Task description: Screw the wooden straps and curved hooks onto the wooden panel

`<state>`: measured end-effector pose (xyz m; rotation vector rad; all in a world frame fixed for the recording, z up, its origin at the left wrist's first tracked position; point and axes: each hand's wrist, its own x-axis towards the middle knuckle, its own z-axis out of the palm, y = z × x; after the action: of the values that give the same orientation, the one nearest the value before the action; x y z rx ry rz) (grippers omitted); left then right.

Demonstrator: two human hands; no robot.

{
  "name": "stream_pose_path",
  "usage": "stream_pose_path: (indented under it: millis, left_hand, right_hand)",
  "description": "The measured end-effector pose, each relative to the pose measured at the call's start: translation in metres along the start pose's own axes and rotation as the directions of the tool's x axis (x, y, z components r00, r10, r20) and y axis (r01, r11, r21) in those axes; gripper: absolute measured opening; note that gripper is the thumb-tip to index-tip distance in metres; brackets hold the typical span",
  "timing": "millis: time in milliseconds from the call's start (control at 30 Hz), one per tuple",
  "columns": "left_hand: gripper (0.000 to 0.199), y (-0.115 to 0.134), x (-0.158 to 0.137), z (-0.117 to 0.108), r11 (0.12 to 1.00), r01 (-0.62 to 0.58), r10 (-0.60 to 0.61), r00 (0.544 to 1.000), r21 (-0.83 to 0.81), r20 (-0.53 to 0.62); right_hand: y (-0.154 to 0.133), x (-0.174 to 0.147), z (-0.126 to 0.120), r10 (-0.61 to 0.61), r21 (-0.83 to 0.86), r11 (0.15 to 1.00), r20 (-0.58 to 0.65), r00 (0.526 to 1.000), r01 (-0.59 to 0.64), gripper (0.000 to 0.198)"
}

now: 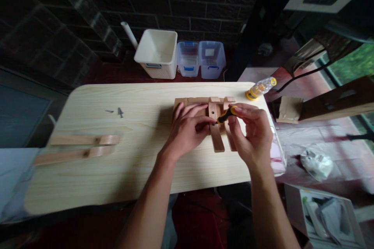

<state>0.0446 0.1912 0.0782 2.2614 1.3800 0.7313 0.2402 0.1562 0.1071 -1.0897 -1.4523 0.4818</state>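
Note:
My right hand [253,126] is closed on a black-and-yellow screwdriver [226,115], tilted with its tip down to the left. The tip meets a wooden strip with a curved end [217,142], just below a dark round hole in it. My left hand [188,126] lies over the wooden block [177,103] under the strip. Its thumb and forefinger close together at the screwdriver tip; anything small between them is hidden. Its other fingers rest spread on the block. A second curved strip [230,100] lies alongside, partly behind my right hand.
Two similar wooden strips [76,139] lie at the table's left, near several screws [120,113]. A clear bottle-shaped container with yellow ends [260,88] lies at the back right corner. Beyond the table [140,97] stand a white bin [156,52] and two clear boxes [212,60].

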Motion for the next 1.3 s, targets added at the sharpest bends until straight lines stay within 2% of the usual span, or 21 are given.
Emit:
stream_pose_path:
  millis: [133, 367, 733, 967, 1300]
  left_hand:
    - [0.024, 0.000, 0.000, 0.000, 1.000, -0.009, 0.009, 1.000, -0.007, -0.003]
    - [0.021, -0.001, 0.000, 0.002, 1.000, 0.003, -0.003, 1.000, 0.009, -0.006]
    - [0.023, 0.001, 0.001, -0.001, 1.000, 0.000, 0.000, 1.000, -0.011, 0.001]
    - [0.024, 0.002, 0.001, -0.001, 1.000, 0.013, -0.013, 1.000, -0.025, -0.007]
    - [0.023, 0.000, 0.000, 0.000, 1.000, -0.007, 0.006, 1.000, -0.024, -0.021]
  right_hand:
    - [0.000, 0.000, 0.000, 0.008, 0.006, 1.000, -0.029, 1.000, -0.008, 0.021]
    - [-0.010, 0.001, -0.001, 0.014, 0.043, 0.999, 0.055, 0.998, -0.016, 0.022]
    - [-0.003, 0.002, -0.003, 0.013, -0.004, 1.000, -0.005, 1.000, -0.013, 0.021]
    - [-0.011, 0.002, -0.004, 0.038, 0.044, 0.998, 0.044, 0.998, -0.040, 0.018]
    - [-0.005, 0.002, -0.005, 0.008, 0.012, 1.000, 0.017, 1.000, -0.008, 0.019]
